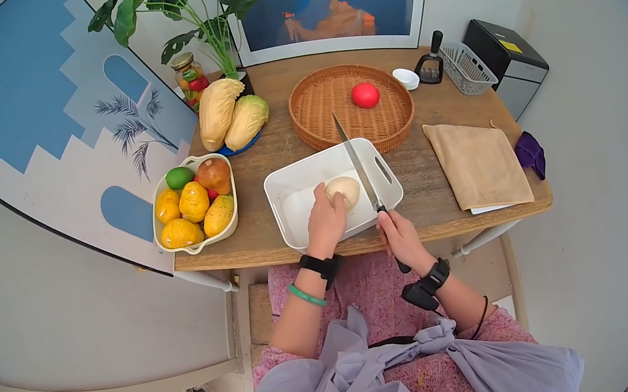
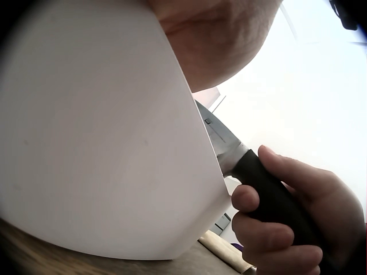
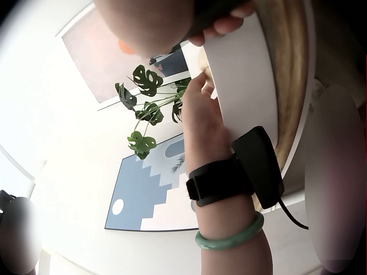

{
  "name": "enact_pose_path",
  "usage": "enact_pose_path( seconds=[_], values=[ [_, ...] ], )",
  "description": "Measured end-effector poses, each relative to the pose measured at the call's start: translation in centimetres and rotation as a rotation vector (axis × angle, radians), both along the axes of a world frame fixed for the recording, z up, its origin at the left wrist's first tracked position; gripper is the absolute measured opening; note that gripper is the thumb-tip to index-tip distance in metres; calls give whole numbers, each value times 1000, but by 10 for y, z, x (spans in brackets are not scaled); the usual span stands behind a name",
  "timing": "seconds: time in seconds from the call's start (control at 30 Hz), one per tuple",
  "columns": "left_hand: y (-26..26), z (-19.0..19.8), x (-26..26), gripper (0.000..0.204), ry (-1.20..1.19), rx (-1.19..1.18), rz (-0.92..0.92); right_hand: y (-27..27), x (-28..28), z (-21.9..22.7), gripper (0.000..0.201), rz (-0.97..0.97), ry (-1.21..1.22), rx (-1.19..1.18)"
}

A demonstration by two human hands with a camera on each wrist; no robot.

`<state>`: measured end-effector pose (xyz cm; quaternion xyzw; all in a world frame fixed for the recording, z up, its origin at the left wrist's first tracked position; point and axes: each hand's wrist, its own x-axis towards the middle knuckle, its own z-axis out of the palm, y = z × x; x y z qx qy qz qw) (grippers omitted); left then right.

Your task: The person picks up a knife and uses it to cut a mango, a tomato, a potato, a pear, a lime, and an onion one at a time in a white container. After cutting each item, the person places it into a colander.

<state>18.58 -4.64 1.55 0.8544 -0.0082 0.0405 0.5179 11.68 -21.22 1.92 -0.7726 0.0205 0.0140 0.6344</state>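
A pale, round vegetable [image 1: 344, 190] sits inside the white plastic bin [image 1: 319, 165], and my left hand [image 1: 325, 218] grips its left side with fingers and thumb. My right hand [image 1: 402, 235] holds a long kitchen knife [image 1: 359, 166] by its black handle. The blade points away from me and slants over the bin's right part, just right of the vegetable. In the left wrist view, the bin's wall [image 2: 103, 143] hides most of the blade, while my right fingers [image 2: 266, 235] curl round the handle. The right wrist view shows my left hand [image 3: 202, 117] reaching over the bin's rim.
A round wicker tray [image 1: 311, 119] with a red ball-shaped item [image 1: 365, 95] stands behind the bin. To the left are a basket [image 1: 157, 213] of yellow fruit and two cabbages [image 1: 221, 112]. A tan cloth [image 1: 480, 163] lies right; a basket [image 1: 468, 67] stands behind it.
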Motion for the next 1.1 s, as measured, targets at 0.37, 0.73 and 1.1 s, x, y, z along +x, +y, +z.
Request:
enact_pose_path(
  seconds=[0.37, 0.73, 1.1],
  values=[
    [-1, -6, 1, 51, -73, 162, 64, -2, -1, 3, 39, 14, 62, -44],
    [-1, 10, -4, 51, 57, 127, 38, -1, -4, 3, 38, -23, 13, 62],
    [-3, 14, -7, 52, 83, 136, 26, -2, -4, 0, 37, -22, 32, 8]
  ],
)
